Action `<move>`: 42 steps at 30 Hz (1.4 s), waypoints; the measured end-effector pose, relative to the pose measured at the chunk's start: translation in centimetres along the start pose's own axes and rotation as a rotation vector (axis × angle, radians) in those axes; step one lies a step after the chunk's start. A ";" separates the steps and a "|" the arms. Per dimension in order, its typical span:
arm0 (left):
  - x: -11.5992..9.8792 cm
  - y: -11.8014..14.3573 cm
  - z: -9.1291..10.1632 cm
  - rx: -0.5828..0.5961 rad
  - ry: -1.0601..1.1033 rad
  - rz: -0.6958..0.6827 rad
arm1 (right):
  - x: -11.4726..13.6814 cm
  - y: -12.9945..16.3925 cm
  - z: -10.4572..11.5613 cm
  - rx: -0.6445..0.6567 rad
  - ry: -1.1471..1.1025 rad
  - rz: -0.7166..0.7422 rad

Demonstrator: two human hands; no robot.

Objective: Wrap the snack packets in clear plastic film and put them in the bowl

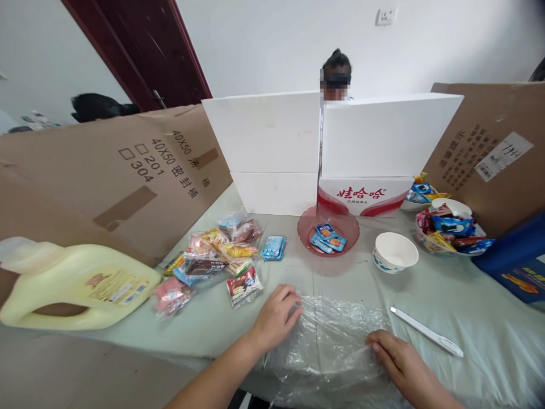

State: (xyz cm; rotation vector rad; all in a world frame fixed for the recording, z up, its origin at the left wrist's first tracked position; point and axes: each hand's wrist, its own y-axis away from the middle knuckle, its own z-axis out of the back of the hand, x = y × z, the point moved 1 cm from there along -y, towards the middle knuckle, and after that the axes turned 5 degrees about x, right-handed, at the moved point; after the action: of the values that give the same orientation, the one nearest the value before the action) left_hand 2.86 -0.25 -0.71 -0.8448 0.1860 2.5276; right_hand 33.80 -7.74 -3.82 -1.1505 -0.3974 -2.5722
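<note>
A clear, crinkled plastic bag [336, 335] lies spread over the front of the table between my hands. My left hand [279, 318] is at its upper left edge, fingers curled and closed on the film. On the opposite side, my right hand [395, 358] pinches the bag's right edge between thumb and fingers. A white utility knife [426, 331] lies to the right of the bag. Beyond the bag are a pink bowl [304, 241] with blue snack packets [330, 236] in it and a white paper bowl [395, 255]. Left of the pink bowl sits a small stack of blue packets [273, 248].
Wrapped snacks [213, 253] are heaped left, beside a pale yellow jug [85, 284] lying on its side. Filled snack bowls [451, 227] and a blue container [517, 261] stand right. White boxes [272, 136] and cardboard [128, 170] wall the back; a person [336, 74] is behind.
</note>
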 end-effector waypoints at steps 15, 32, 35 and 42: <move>-2.2 3.6 -1.0 0.392 0.213 0.054 | 1.0 1.8 0.2 -0.193 -0.041 0.053; 2.2 1.9 -1.2 0.229 0.830 0.341 | -2.6 1.2 -1.9 -0.496 0.221 -0.148; 2.4 1.8 -1.0 0.111 0.858 0.322 | -2.6 1.6 -1.6 -0.518 0.224 -0.146; 1.5 2.4 -0.3 -0.245 0.765 0.145 | -3.5 2.3 -1.4 -0.537 0.167 -0.121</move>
State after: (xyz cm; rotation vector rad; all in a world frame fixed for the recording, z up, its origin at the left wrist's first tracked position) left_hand 0.88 -1.85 -1.86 -1.9286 0.1808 2.2481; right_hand 35.98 -9.86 -7.03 -1.0752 0.2913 -2.9516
